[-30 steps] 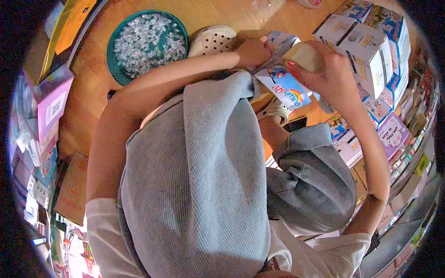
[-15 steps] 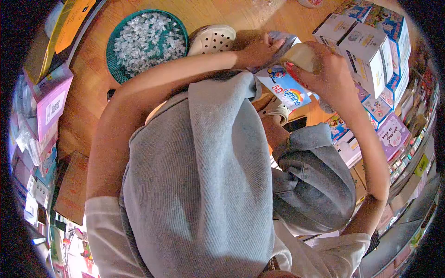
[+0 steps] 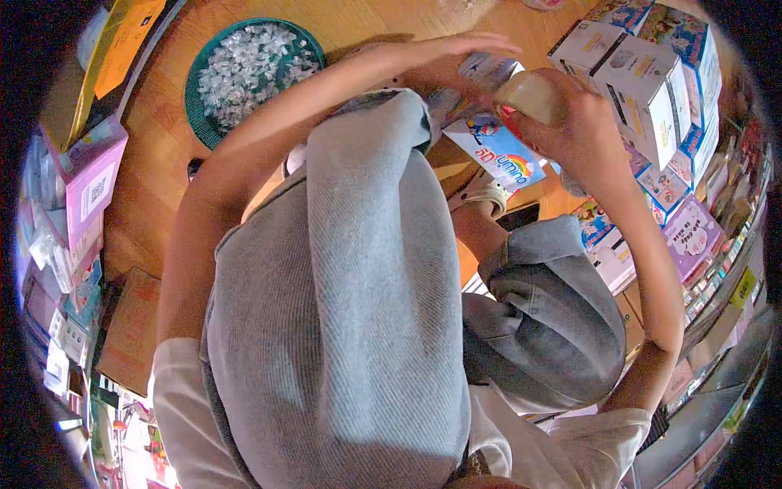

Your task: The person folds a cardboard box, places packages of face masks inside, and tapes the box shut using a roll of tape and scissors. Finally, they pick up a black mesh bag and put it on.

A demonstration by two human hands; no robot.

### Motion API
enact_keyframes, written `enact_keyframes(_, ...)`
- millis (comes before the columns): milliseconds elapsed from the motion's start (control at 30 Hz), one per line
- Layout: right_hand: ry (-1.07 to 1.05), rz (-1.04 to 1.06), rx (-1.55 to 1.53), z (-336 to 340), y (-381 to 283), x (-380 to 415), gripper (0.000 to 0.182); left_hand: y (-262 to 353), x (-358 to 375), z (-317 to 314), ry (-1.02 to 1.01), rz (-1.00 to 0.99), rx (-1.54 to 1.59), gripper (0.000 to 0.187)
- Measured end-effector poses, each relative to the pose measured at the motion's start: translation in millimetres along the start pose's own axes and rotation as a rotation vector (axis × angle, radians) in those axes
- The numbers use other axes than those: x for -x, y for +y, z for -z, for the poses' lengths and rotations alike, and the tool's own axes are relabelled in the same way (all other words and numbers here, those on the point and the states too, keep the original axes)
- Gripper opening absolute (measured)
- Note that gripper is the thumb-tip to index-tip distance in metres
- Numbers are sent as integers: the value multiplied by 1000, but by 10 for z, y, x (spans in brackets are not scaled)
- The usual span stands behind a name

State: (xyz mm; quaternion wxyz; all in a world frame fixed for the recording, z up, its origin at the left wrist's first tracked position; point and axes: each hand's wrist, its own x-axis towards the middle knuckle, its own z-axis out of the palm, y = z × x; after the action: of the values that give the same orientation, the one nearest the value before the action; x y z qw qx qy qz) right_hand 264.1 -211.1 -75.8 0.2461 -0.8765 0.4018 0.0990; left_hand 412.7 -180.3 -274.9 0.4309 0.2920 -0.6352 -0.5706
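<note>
A roll of tan packing tape (image 3: 531,96) with a red edge is gripped in my right hand (image 3: 580,118), right at the top of a box. The blue and white box (image 3: 498,155), printed "5D Lumino" with a rainbow, stands tilted on the floor by my feet. Over its far left side reaches my left hand (image 3: 475,46), its fingers stretched out straight and blurred lower down. Part of the box is hidden behind the tape and my right hand.
A green round basket (image 3: 194,114) of small clear pieces sits on the wooden floor. Stacked white and blue boxes (image 3: 643,90) stand at the right. Pink boxes (image 3: 90,191) line the left. A cream clog (image 3: 487,194) is below the box.
My left hand has come up off the box's side, its fingers now straightened. My left knee has shifted up and left. My right hand stays with the tape at the box.
</note>
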Motion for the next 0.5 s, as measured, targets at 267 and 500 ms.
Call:
enact_keyframes(267,7,15,-16,12,-17,12,43,84,-120,-140,-141,-50,-607,79)
enact_keyframes(500,-14,-26,1,-3,-16,46,42,31,-49,-149,-102,39,-719,75)
